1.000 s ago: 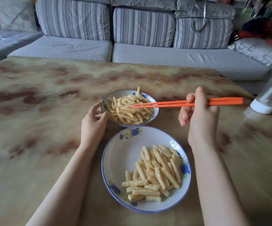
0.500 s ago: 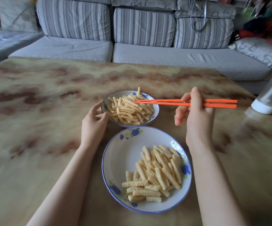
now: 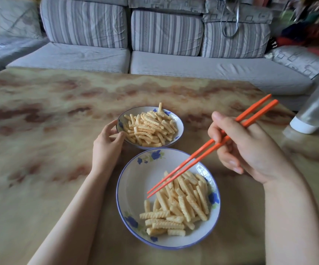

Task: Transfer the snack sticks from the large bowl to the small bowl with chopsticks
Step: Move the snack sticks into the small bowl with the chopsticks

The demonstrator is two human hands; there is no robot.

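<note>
My right hand grips the chopsticks, tips nearly together above the snack sticks in the large bowl; my left fingers clasp the small bowl.

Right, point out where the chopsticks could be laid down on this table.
Bare tabletop left of the left hand, and between the small bowl and sofa. Crowded: the large bowl nearly touches it; a white-capped bottle at right.

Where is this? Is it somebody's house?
Most likely a living room at home. A grey striped sofa with loose cushions sits right behind a low marbled table, and two flowered bowls of snack sticks stand on it.
</note>
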